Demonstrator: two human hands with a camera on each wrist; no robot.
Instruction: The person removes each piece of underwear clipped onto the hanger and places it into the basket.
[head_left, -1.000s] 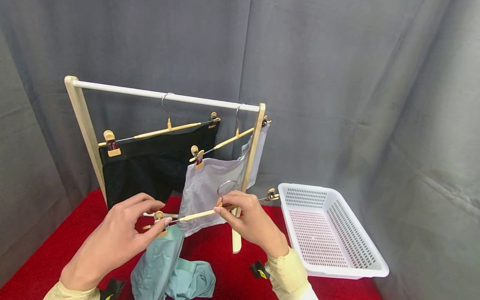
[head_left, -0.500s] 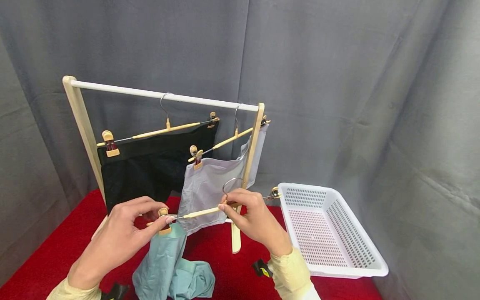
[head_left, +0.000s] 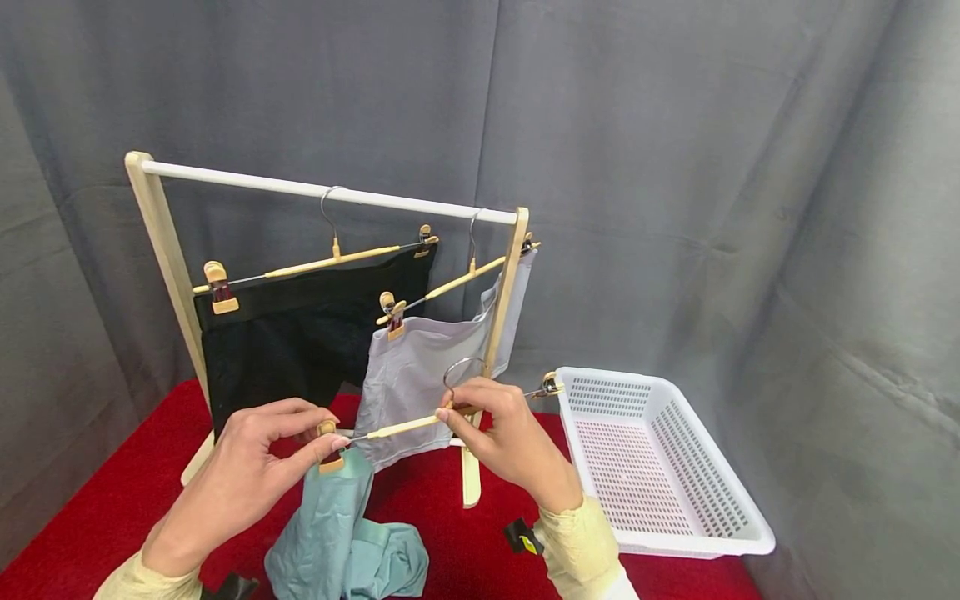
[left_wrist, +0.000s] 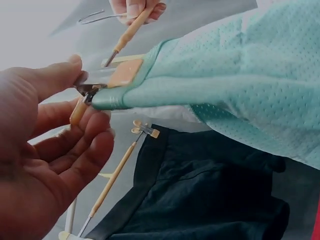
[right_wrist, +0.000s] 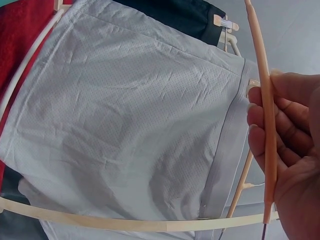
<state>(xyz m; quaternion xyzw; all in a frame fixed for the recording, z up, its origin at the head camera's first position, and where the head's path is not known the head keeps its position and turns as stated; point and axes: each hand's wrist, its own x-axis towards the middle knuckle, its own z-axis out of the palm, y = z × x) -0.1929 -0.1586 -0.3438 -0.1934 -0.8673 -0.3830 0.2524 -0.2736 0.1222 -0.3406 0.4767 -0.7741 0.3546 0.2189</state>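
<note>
My right hand (head_left: 513,442) grips the wooden bar of a clip hanger (head_left: 405,427) at its middle, beside the metal hook; in the right wrist view the fingers curl round the bar. At the hanger's left end, my left hand (head_left: 243,475) pinches the clip (head_left: 330,465) between thumb and fingers. A teal mesh garment (head_left: 322,525) hangs from that clip by its waistband, and its lower part bunches on the red cloth. The hanger's right clip (head_left: 550,385) has no cloth in it and appears near the basket's rim.
A wooden rack with a white rail (head_left: 247,177) stands behind my hands. Black shorts (head_left: 277,358) and a pale lilac garment (head_left: 405,375) hang on it from clip hangers. To the right sits a white perforated basket (head_left: 720,492) on the red cloth (head_left: 82,483).
The hanger has shifted slightly right with my right hand. My left thumb and fingers have come onto the clip, whose lower pad now shows on the teal waistband. The last half second shows little movement.
</note>
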